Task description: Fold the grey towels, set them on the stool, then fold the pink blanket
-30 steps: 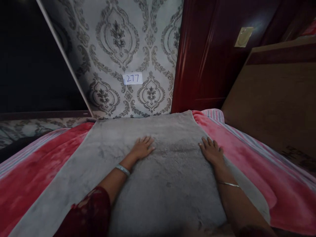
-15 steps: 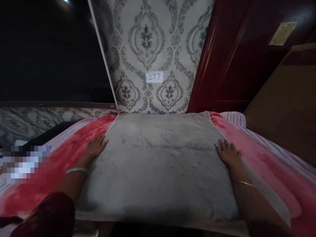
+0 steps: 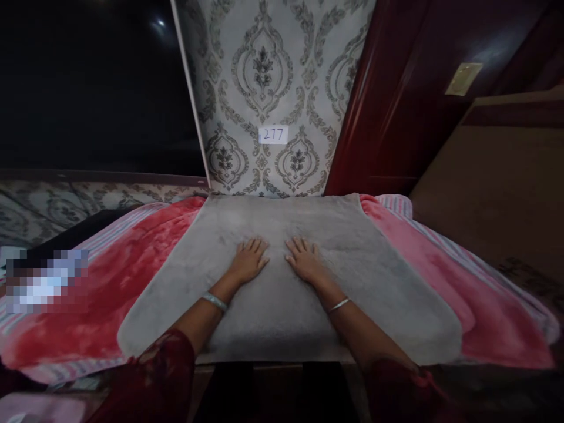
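A grey plush towel [image 3: 361,264] lies spread flat over a red and pink blanket [image 3: 110,282] on a bed. My left hand [image 3: 249,259] rests palm down on the middle of the towel, fingers stretched out. My right hand [image 3: 303,258] lies flat beside it, a hand's width to the right, fingers also spread. Both hands hold nothing. A silver bangle sits on each wrist.
Patterned grey wallpaper [image 3: 264,76] with a small label reading 277 [image 3: 273,134] stands behind the bed. A dark red wardrobe [image 3: 396,106] is at the right, a brown wooden panel [image 3: 497,188] beyond it. A dark window or screen [image 3: 88,88] fills the left.
Both hands have slid inward from the towel's left and right edges to its middle, now lying side by side. The towel lies smoother.
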A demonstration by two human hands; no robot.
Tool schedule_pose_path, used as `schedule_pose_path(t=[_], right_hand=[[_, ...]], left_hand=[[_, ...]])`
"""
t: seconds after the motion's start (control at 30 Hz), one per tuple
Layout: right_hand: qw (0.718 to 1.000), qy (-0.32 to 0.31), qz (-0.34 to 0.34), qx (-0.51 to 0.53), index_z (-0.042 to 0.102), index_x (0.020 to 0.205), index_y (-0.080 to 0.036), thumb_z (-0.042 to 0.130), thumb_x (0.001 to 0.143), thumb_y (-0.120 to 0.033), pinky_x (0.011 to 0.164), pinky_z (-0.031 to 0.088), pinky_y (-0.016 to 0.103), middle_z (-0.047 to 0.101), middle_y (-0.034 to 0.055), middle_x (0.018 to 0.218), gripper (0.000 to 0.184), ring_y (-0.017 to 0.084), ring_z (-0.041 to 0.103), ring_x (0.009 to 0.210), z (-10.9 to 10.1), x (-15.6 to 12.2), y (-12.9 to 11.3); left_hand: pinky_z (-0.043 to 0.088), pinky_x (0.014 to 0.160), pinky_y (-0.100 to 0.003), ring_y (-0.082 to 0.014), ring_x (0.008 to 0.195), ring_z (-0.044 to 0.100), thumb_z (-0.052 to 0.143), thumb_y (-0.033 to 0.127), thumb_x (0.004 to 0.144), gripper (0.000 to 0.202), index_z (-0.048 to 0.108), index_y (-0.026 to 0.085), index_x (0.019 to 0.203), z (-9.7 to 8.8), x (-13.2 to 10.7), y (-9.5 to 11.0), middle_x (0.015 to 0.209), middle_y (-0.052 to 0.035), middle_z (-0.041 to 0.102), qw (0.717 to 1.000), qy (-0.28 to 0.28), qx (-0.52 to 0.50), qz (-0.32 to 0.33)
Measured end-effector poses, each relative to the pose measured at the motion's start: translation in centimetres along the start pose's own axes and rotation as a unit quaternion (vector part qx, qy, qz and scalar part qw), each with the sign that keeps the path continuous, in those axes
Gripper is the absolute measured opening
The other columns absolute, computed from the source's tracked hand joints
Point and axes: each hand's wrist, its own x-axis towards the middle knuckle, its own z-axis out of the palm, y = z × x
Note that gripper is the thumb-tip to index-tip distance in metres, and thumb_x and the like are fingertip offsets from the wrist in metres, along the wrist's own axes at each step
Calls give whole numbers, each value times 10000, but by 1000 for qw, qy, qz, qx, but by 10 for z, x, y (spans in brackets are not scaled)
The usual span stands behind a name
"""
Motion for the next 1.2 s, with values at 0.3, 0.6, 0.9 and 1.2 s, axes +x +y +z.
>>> schedule_pose_path(t=[0.3, 0.6, 0.9, 1.2], right_hand=[[984, -14, 173, -37, 278, 1582, -296, 255, 1038, -495, 1194, 185, 528, 216, 30, 1656, 579, 267, 201, 1508, -20, -37, 121], [933, -12, 353, -72, 272, 1586, -269, 174, 1027, -501, 1151, 261, 584, 192, 58, 1662, 614, 314, 222, 1497, -24, -124, 229], [935, 20, 342, -91, 292, 1580, -277, 163, 1018, -517, 1140, 275, 589, 219, 67, 1655, 625, 322, 271, 1475, -12, -123, 235], [939, 42, 330, -85, 345, 1558, -281, 160, 1003, -534, 1104, 313, 627, 273, 74, 1636, 637, 343, 326, 1448, -1, -128, 246]], left_hand=[[229, 1185, -568, -341, 1493, 278, 341, 429, 990, 592, 413, 177, 1521, 6, -8, -16, 1590, -140, 376, 998, 43, 26, -39], [226, 1188, -554, -327, 1492, 284, 344, 422, 979, 600, 412, 168, 1519, 3, -7, -11, 1593, -139, 371, 997, 40, 34, -50], [243, 1143, -635, -390, 1480, 272, 303, 503, 970, 663, 412, 143, 1516, -4, -13, -9, 1597, -189, 344, 981, 36, 57, -180], [222, 1160, -642, -367, 1498, 244, 286, 499, 975, 653, 374, 180, 1538, -24, -59, -108, 1624, -155, 300, 966, 7, 36, -258]])
